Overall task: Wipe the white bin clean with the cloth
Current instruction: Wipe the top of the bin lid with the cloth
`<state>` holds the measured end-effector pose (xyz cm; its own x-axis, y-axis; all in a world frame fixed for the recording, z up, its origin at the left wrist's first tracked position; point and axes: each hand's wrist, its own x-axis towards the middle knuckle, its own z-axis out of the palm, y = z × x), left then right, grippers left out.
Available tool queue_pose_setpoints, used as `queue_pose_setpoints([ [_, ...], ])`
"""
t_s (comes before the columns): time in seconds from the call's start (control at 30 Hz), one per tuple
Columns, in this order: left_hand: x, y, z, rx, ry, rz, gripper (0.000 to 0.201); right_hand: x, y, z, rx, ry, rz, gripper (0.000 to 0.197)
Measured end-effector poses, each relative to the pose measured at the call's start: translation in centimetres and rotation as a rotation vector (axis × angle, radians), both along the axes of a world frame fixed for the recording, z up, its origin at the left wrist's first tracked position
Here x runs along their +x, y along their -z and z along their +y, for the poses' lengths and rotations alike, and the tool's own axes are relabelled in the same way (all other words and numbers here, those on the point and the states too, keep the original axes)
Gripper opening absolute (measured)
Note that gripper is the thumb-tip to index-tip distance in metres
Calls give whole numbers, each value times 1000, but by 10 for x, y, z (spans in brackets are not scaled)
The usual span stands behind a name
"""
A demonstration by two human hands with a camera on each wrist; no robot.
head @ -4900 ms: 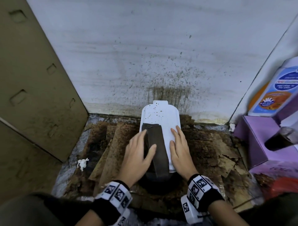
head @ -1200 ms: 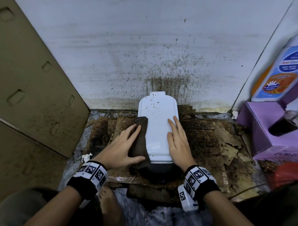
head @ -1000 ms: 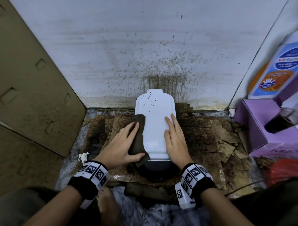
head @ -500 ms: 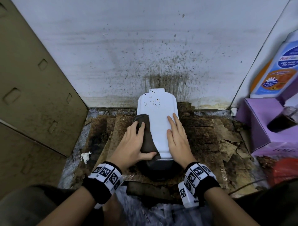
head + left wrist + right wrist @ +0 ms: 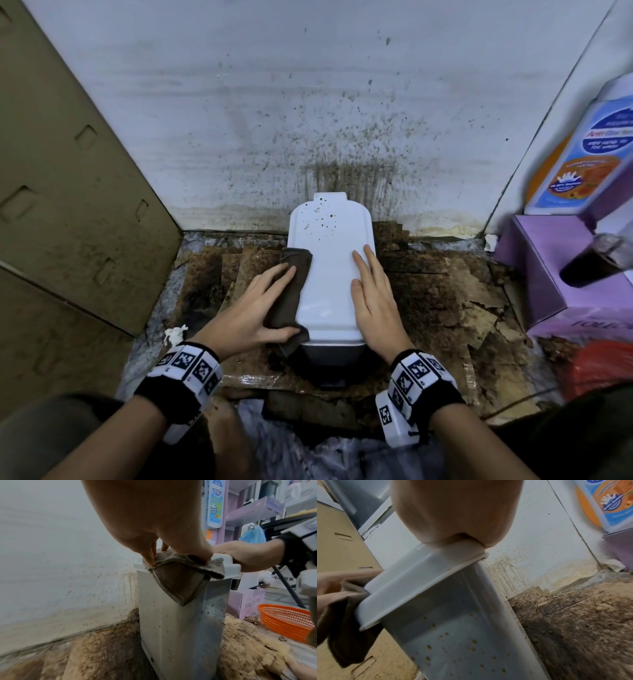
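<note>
- White bin [image 5: 329, 274]: upright on the stained floor [image 5: 445, 291], back edge close to the spattered wall [image 5: 308, 102]; cardboard panel [image 5: 68, 205] at 9 o'clock, purple box [image 5: 534, 274] at 3 o'clock, open floor on both flanks.
- Left hand [image 5: 253, 311]: fingers [image 5: 274, 277] extended, thumb pinching the brown cloth [image 5: 291, 291] against the lid's left rim; one cloth corner draped down the side.
- Right hand [image 5: 376, 298]: flat along the lid's right edge, fingers straight, grasping nothing.
</note>
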<state>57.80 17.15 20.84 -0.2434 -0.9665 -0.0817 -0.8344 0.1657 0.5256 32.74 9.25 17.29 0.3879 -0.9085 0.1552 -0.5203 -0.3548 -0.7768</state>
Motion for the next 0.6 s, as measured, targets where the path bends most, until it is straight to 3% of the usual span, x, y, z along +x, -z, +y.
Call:
queue_pose_setpoints([
  [0.33,-2,0,-1,-7,23,-56,118,0,1,0,5,4,-15,48],
  [0.6,-13,6,5,-57,-46,30,112,1,3,0,-29,20,-32,48],
])
